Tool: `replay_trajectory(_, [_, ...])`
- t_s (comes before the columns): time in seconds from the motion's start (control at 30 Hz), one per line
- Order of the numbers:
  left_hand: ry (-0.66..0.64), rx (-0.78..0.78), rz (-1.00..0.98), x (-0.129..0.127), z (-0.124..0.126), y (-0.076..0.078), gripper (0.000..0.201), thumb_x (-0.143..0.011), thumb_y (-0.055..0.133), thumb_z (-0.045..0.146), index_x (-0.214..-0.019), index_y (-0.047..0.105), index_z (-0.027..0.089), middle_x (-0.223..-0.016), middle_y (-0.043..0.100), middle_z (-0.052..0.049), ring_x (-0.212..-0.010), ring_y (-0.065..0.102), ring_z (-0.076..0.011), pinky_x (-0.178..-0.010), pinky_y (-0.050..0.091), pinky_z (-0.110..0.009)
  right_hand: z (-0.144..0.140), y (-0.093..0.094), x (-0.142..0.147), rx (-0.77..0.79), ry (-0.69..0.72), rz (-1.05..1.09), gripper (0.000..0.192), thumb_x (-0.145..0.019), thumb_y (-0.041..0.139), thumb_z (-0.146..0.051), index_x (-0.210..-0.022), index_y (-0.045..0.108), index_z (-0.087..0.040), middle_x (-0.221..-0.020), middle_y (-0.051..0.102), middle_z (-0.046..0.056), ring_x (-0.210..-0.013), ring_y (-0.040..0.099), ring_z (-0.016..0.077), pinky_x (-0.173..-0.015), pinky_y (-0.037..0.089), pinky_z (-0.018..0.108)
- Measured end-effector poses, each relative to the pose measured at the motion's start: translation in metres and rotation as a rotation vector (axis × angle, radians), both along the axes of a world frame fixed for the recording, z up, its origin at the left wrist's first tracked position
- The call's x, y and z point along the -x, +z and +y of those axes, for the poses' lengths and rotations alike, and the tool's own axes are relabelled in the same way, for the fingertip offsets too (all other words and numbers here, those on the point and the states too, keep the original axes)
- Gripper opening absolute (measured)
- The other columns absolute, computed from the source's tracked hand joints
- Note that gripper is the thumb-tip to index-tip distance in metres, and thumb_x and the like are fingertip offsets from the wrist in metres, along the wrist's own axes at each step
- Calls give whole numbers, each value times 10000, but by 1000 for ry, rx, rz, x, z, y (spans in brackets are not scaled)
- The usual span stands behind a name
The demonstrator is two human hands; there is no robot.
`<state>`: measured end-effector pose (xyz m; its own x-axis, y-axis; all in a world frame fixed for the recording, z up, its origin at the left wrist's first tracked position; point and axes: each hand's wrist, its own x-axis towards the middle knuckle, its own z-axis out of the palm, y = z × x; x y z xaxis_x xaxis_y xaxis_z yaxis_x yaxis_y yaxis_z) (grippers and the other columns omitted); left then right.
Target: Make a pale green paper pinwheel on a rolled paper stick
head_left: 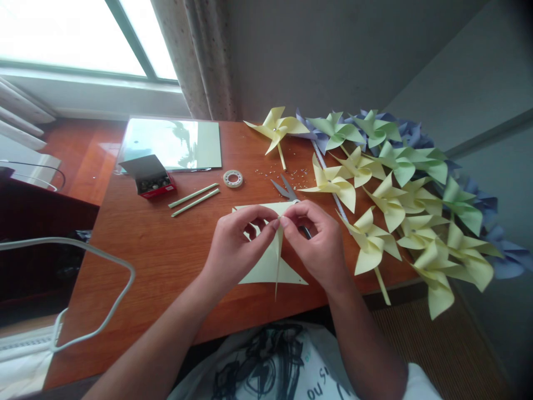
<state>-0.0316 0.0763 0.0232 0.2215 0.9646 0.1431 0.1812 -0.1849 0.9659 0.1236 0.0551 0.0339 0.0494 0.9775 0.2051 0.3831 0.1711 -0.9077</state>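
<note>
My left hand (245,236) and my right hand (314,239) meet at the middle of the table, thumbs and forefingers pinched together on a pale yellow paper piece (278,261). That piece is seen nearly edge-on, its point hanging down toward me. Beneath it lies a flat pale yellow sheet (254,272) with cut corners and a small hole near one corner. Anything small between the fingertips is hidden. Just beyond my right hand rest open scissors (287,190), their handles partly covered by the hand and paper.
Finished yellow pinwheels (366,239), with green and purple ones, crowd the right side. At left stand a red box (156,191) of small metal pieces, two rolled paper sticks (195,203), a tape roll (232,178) and a glossy paper pack (170,144). A white cable (104,255) loops at the left edge.
</note>
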Motion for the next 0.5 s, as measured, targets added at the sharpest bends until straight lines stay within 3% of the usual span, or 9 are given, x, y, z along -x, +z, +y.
replay_trajectory(0.17, [30, -13, 36, 1, 0, -1, 89, -873, 689, 252, -851, 731, 178, -747, 718, -24, -650, 623, -138, -587, 497, -232, 0, 0, -13, -8, -37, -61, 68, -936, 598, -238, -948, 664, -235, -946, 689, 35, -868, 676, 196, -765, 579, 325])
replay_trajectory(0.3, [58, -22, 47, 1, 0, -3, 93, -873, 691, 263, -855, 735, 183, -751, 726, -25, -650, 630, -140, -589, 504, -233, -5, -11, -38, -12, -134, -456, 185, -908, 605, -238, -1079, 674, -221, -1038, 695, 97, -943, 682, 265, -855, 571, 430])
replay_trajectory(0.37, [58, -18, 49, 1, 0, -3, 92, -873, 691, 261, -853, 737, 184, -752, 729, -26, -654, 632, -142, -597, 510, -237, -9, -20, -46, 61, -153, -664, 300, -876, 645, -268, -1166, 655, -190, -1059, 693, 134, -965, 674, 323, -861, 558, 498])
replay_trajectory(0.5, [63, 7, 46, 1, 0, -3, 98, -868, 695, 264, -850, 739, 178, -768, 738, -32, -652, 627, -142, -609, 516, -246, -17, -33, -47, 129, -115, -830, 411, -868, 652, -267, -1262, 609, -159, -1089, 681, 153, -996, 651, 353, -895, 539, 528])
